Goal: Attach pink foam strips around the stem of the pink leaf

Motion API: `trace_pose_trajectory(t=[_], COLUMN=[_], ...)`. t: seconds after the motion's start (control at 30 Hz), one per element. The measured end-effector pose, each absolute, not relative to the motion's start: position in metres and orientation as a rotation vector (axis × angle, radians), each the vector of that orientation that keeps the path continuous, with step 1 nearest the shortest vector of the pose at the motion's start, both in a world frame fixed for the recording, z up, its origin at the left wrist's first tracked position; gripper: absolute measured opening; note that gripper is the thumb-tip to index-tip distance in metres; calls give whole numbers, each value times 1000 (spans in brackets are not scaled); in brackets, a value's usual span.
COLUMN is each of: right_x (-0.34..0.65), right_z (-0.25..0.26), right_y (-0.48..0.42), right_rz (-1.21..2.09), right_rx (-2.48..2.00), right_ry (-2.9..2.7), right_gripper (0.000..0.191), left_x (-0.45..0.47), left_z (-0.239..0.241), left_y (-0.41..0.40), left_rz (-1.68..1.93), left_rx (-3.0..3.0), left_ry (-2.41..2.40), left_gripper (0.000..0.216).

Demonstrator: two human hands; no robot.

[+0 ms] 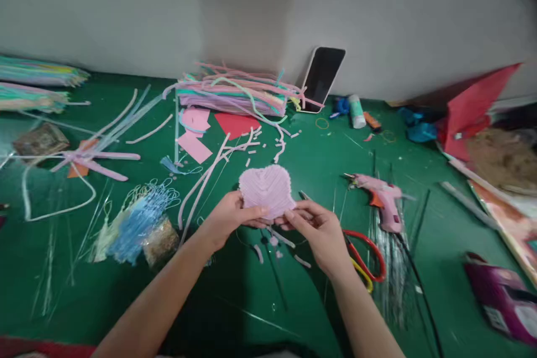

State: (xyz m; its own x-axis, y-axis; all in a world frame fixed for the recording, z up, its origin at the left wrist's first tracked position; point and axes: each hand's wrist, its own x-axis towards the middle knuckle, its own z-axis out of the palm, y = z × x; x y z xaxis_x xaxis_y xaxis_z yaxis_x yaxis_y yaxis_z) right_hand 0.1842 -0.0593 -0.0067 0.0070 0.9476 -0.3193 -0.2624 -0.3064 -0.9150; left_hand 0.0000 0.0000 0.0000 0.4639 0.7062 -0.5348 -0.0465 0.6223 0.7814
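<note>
A pale pink, ridged pipe-cleaner heart [267,190] is held up over the middle of the green table. My left hand [229,215] grips its lower left side, thumb across the front and fingers behind. On the lower right edge, my right hand [316,229] pinches it between thumb and fingers. Short cut pieces of pipe cleaner [282,238] lie beneath it. Scissors with red and yellow handles [369,251] rest partly hidden under my right wrist. Just beyond, a pink hot glue gun [381,196] lies with its black cord running toward me.
Bundled pipe cleaners [235,95] lie along the wall beside a leaning phone [323,75]. To the left are blue tassels [140,224] and a pink pipe-cleaner shape [94,158]. Pink paper pieces [195,147] lie behind. A glue stick [356,112] and a purple pack [499,296] are at right.
</note>
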Motion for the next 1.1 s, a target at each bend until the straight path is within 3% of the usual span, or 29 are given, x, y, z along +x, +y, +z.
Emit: trace_pose_trajectory(t=[0.6,0.77,1.1], right_x=[170,170,172], right_z=[-5,-4,-1], right_y=[-58,-57,-57], right_rz=[1426,1491,1553], right_rx=[-1345,-1354,-1409], right_ry=[-742,-705,-748], right_gripper=[25,35,36], left_x=[2,-1,-4], left_z=[-3,-1,-2], left_y=[-6,-4,-4], left_rz=[526,504,465], left_rx=[887,898,926], left_ry=[1055,1085,1050], left_gripper=[36,30,26])
